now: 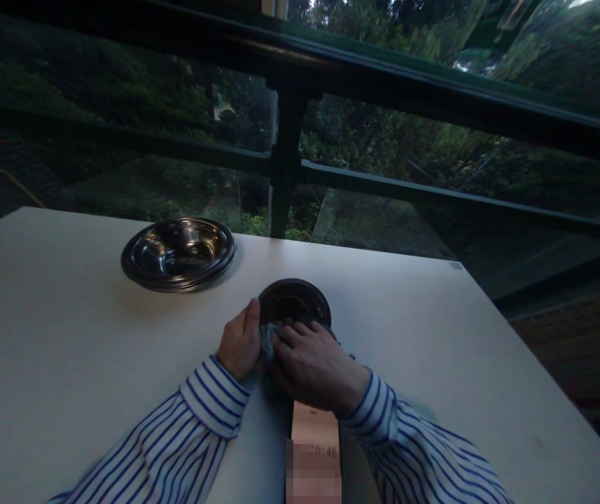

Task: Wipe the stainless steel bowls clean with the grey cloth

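Observation:
A dark metal bowl [293, 292] is at the middle of the white table, its inside partly covered by my hands. My left hand [241, 341] grips the bowl's left rim, thumb up along the edge. Over the near side of the bowl, my right hand [313, 360] presses a greyish-blue cloth [268, 339] against the inside, fingers curled on it. Most of the cloth lies under that hand. Farther left stands a stack of shiny metal bowls [180, 255], apart from both hands.
The white table [84, 350] reaches to a dark green railing [286, 161] with glass panels, trees beyond it. Below my right wrist lies a flat copper-coloured rectangular object [314, 427], its near part blurred out.

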`<state>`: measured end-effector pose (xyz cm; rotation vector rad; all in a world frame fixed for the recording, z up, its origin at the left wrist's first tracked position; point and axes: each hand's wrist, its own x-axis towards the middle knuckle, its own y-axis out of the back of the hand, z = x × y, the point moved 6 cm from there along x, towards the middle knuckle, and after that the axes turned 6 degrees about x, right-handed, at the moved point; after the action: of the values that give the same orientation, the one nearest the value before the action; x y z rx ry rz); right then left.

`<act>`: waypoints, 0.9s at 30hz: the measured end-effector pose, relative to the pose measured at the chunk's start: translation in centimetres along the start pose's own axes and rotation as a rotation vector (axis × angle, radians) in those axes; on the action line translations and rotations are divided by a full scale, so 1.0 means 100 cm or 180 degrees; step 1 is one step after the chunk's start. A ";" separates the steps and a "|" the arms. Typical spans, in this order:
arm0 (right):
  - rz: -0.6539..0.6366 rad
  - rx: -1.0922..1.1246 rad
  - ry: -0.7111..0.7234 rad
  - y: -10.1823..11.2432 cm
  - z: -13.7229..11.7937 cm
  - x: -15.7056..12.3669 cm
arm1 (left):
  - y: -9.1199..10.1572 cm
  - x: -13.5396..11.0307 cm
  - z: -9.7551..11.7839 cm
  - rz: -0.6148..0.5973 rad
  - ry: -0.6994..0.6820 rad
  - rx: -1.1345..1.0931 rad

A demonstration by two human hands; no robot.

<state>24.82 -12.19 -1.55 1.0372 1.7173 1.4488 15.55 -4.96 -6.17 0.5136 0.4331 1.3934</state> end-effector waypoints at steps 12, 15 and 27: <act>0.0199 0.0095 0.0116 -0.005 0.003 0.009 | -0.003 0.001 0.004 -0.0151 -0.0297 -0.0422; 0.0263 0.0286 0.0116 -0.004 0.001 0.013 | -0.005 -0.001 0.004 -0.0264 -0.0365 -0.0313; -0.0179 0.0269 -0.0029 0.009 0.027 -0.009 | -0.001 -0.002 0.003 0.0028 -0.0185 -0.0444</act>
<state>27.76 -11.69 -1.18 1.0298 1.8004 1.3448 15.77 -5.24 -5.99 0.4412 0.2844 1.4026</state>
